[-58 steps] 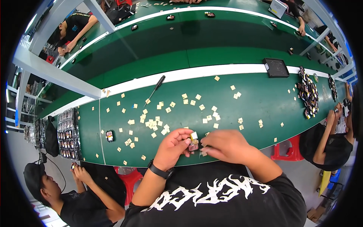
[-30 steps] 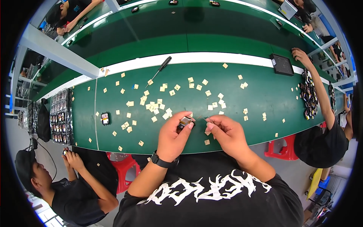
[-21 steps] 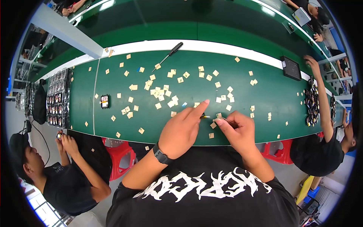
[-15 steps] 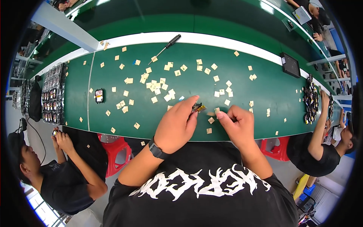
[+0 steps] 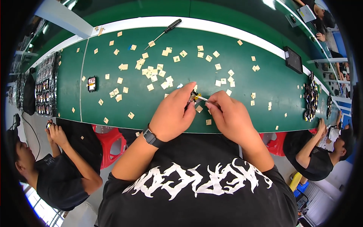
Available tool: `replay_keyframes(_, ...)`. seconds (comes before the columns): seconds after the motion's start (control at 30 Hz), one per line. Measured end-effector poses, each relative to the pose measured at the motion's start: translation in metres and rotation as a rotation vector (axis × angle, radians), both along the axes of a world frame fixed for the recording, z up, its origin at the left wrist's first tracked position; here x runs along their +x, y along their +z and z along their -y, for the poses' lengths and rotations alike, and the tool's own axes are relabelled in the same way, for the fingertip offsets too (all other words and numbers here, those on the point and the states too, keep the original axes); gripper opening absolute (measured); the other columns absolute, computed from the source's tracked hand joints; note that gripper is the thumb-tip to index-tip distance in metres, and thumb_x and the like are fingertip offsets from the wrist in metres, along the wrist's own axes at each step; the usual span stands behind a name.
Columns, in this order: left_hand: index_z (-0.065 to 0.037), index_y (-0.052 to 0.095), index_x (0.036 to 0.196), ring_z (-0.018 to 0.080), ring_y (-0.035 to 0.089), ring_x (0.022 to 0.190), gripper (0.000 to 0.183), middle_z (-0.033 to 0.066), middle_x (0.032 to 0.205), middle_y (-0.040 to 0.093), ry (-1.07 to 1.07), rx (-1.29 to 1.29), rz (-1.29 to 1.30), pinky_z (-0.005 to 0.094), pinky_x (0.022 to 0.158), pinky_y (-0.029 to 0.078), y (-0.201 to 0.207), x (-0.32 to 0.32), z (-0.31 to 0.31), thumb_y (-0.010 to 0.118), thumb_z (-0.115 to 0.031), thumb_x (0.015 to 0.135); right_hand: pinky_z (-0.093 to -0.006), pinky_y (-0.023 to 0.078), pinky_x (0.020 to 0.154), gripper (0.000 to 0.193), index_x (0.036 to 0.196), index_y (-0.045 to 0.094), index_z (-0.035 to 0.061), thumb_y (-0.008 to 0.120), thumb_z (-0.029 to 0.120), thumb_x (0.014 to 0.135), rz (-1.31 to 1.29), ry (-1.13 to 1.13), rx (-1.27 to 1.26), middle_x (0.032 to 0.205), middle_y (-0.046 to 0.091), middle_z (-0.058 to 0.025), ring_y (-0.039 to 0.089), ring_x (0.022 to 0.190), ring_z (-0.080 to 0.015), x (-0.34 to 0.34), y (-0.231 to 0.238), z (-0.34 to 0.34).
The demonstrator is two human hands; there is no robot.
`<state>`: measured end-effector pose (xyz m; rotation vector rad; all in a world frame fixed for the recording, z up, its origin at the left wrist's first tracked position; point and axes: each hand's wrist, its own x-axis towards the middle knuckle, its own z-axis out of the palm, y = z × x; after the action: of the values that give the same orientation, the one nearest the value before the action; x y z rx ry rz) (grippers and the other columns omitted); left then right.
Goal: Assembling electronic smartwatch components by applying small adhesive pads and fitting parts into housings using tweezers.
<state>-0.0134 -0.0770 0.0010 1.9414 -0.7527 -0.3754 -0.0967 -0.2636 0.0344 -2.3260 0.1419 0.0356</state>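
Observation:
My left hand (image 5: pixel 172 115) is closed on a small black electronic module (image 5: pixel 194 97) with a yellow part, held just above the bench. Between thumb and forefinger, my right hand (image 5: pixel 231 113) pinches a slim, pale silvery piece (image 5: pixel 204 99). Its tip reaches the module; its exact kind is too small to tell. Beneath and around the hands lie small beige paper squares (image 5: pixel 199 109). A further black module (image 5: pixel 92 84) with a light face rests on the bench to the left.
The green bench (image 5: pixel 143 102) carries many scattered beige squares. A screwdriver (image 5: pixel 166 32) lies at the far edge. Trays of modules (image 5: pixel 46 90) stand at left, a black tray (image 5: pixel 293 60) and piled black parts (image 5: pixel 311 100) at right. People (image 5: pixel 60 166) sit on both sides.
My right hand has moved left to the module; the beige square at its fingertips no longer shows there, and a slim pale piece does. The whole view has shifted slightly upward.

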Motion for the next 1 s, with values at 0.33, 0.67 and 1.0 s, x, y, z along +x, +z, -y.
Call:
replay_keyframes(0.33, -0.002, 0.049, 0.144, 0.0358, 0.062, 0.096, 0.053, 0.0198, 0.111, 0.065, -0.086, -0.029, -0.022, 0.0417, 0.084, 0.051, -0.004, 0.004, -0.006, 0.058, -0.005, 0.093, -0.0449, 0.050, 0.062, 0.006, 0.090, 0.066, 0.0030, 0.068, 0.009, 0.090, 0.030, -0.002, -0.045, 0.075, 0.066, -0.0159, 0.066, 0.070, -0.0370, 0.010, 0.002, -0.003)
replay_keyframes(0.67, -0.004, 0.049, 0.146, 0.0193, 0.058, 0.072, 0.049, 0.0079, 0.083, 0.060, -0.164, -0.135, -0.207, 0.0323, 0.067, 0.047, -0.006, 0.015, -0.015, 0.056, -0.006, 0.097, -0.0282, 0.049, 0.054, 0.009, 0.092, 0.068, -0.0008, 0.071, 0.007, 0.093, -0.091, -0.153, 0.272, 0.070, 0.067, -0.0095, 0.064, 0.057, -0.0131, 0.006, -0.011, -0.009)
replay_keyframes(1.0, -0.003, 0.051, 0.146, 0.0068, 0.048, 0.059, 0.047, -0.0011, 0.072, 0.052, -0.131, -0.197, -0.526, 0.0240, 0.056, 0.040, -0.003, 0.015, -0.015, 0.054, -0.004, 0.099, -0.0195, 0.047, 0.059, 0.012, 0.100, 0.063, -0.0022, 0.069, 0.008, 0.096, -0.272, -0.180, 0.796, 0.085, 0.069, -0.0025, 0.060, 0.072, -0.0038, 0.003, -0.013, -0.001)
